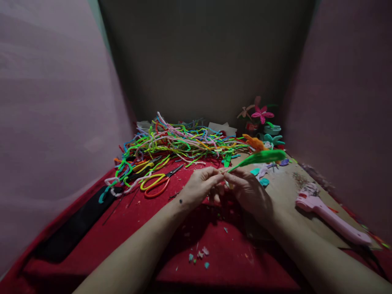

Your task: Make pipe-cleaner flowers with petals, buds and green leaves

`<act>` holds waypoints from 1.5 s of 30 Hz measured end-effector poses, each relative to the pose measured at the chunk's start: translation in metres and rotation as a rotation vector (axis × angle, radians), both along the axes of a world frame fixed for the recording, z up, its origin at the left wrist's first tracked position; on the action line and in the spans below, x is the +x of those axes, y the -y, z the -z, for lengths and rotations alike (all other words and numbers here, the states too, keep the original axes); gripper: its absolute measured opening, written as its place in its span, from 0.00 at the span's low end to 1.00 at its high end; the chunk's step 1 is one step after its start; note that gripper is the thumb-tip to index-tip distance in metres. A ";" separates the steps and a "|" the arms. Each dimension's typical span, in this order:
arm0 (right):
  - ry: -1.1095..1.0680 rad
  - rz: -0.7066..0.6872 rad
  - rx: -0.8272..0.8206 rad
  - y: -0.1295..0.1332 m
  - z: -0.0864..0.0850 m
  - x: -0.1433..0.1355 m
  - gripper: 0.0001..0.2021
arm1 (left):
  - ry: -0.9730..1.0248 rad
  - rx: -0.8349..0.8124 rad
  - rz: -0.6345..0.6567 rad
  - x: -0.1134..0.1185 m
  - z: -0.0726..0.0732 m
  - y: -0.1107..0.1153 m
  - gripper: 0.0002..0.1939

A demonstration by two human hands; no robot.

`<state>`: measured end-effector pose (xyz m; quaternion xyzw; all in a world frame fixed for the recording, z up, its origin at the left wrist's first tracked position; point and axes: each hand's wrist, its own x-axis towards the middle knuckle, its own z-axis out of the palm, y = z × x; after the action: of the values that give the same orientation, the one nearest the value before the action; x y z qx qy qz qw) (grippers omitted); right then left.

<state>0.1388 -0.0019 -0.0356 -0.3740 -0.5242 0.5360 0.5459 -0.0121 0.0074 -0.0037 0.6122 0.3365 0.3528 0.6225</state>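
A long green fuzzy leaf [263, 157] slants up to the right from between my fingertips. My left hand [203, 183] is closed, its thumb and fingers pinched at the lower end of the leaf's stem. Right beside it, my right hand [246, 190] also pinches the stem, with the leaf rising above its knuckles. The two hands meet at the fingertips above the red cloth [171, 253]. The lower fingers are partly in shadow.
Behind my hands lies a heap of colourful pipe cleaners [180, 141]. Scissors [157, 183] and a black case [73, 224] are on the left. A pink glue gun [333, 216] rests on a board [284, 200] at the right, with a pink flower [262, 114] farther back.
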 end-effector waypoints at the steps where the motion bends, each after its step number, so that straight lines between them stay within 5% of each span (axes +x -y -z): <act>1: 0.015 0.016 0.001 0.000 0.000 0.000 0.11 | -0.025 0.044 -0.051 0.001 -0.001 0.001 0.09; 7: 0.053 -0.003 0.013 0.001 -0.004 0.001 0.12 | -0.114 0.078 -0.121 0.002 -0.001 0.003 0.07; 15: -0.357 -0.105 -0.175 0.003 -0.010 -0.007 0.09 | -0.005 -0.027 -0.042 -0.002 -0.004 0.000 0.10; 21: -0.330 -0.227 -0.147 0.003 -0.013 -0.006 0.05 | 0.111 -0.133 0.063 -0.003 0.004 -0.002 0.10; 39: -0.299 -0.164 -0.153 0.002 -0.011 -0.007 0.09 | 0.254 -0.295 0.191 -0.006 0.004 -0.003 0.10; 45: -0.242 -0.036 -0.126 -0.002 -0.005 -0.004 0.05 | 0.066 -0.112 0.106 -0.002 0.004 -0.002 0.13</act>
<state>0.1345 0.0006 -0.0303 -0.3305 -0.4266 0.6188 0.5708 -0.0145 0.0099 -0.0076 0.5815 0.3023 0.3200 0.6841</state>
